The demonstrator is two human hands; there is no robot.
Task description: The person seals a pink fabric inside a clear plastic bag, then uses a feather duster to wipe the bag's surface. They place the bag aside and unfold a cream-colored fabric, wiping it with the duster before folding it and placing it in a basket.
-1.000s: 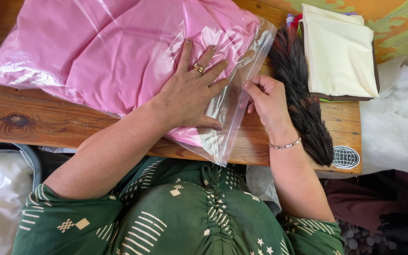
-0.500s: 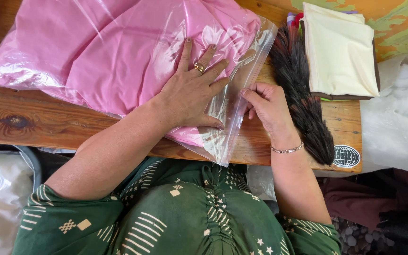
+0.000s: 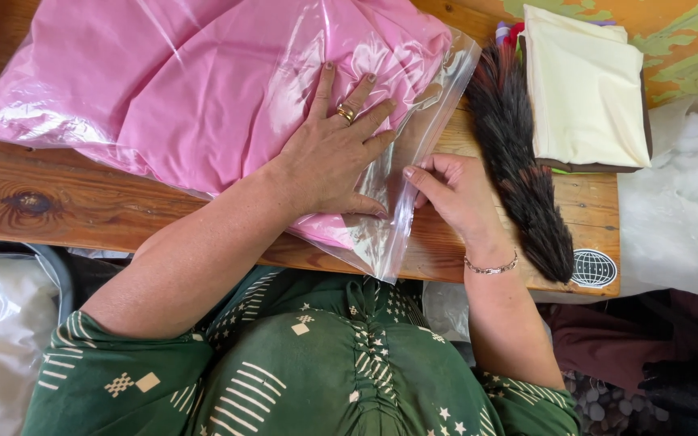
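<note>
1. Pink cloth (image 3: pixel 203 89) sits folded inside a clear plastic bag (image 3: pixel 381 242) on the wooden bench (image 3: pixel 58 202), bag mouth toward your right.
2. Your left hand (image 3: pixel 329 157) lies flat, fingers spread, pressing the bag w/ cloth under it.
3. Your right hand (image 3: pixel 454 190) pinches the bag's open edge betw. thumb & fingertips.
4. Handling, as I judge it: light, soft, squashy; the film looks slick & crinkly, prob. slides on the cloth.
5. Best hold: the stiffer mouth strip, w/ a flat palm on the bulk.
6. Dark feather duster (image 3: pixel 519 161) lies just beside your right hand; cream fabric (image 3: pixel 583 89) beyond.
</note>
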